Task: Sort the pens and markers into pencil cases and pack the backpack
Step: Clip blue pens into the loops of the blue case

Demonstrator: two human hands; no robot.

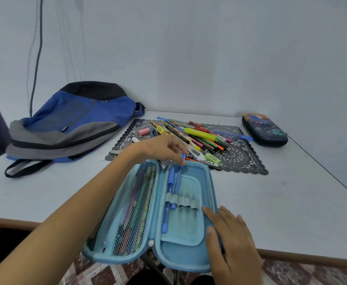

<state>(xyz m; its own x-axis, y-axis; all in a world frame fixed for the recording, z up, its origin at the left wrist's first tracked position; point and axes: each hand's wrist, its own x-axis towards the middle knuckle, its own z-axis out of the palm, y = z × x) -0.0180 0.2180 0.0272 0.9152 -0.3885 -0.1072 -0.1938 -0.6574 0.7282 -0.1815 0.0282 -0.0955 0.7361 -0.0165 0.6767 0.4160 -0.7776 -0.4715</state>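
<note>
**Left fingers on a pen, right hand on the open case**

My right hand (232,241) is lying nearest, its fingers straight and slightly spread, pressing flat on the right half of the open light-blue hard-shell pencil case (189,262). The case is overhanging the near edge of the white table (292,202). Just left of those fingers, a row of grey elastic loops (186,202) is crossing the case's inner flap.

My left hand (160,149) is reaching over the far end of the case, thumb and forefinger pinching the capped top of a slim blue plastic pen (178,177). Its lower end is sitting in the second loop. Beside it, a second blue capped pen (168,198) is resting in the first loop. Under my left forearm, the case's mesh zip pocket (131,212) is holding coloured pencils.

Just beyond my left fingertips, a heap of loose coloured pens and markers (199,136) is lying on a black lace-pattern mat (240,157), with a green rectangular eraser (212,158) close to the fingertips.

Well to the left of my left fingers, a blue, grey and black fabric backpack (71,124) is lying flat. Far beyond my right fingers, a closed dark-blue hard pencil case with a cartoon print (265,130) is sitting by the wall.
</note>
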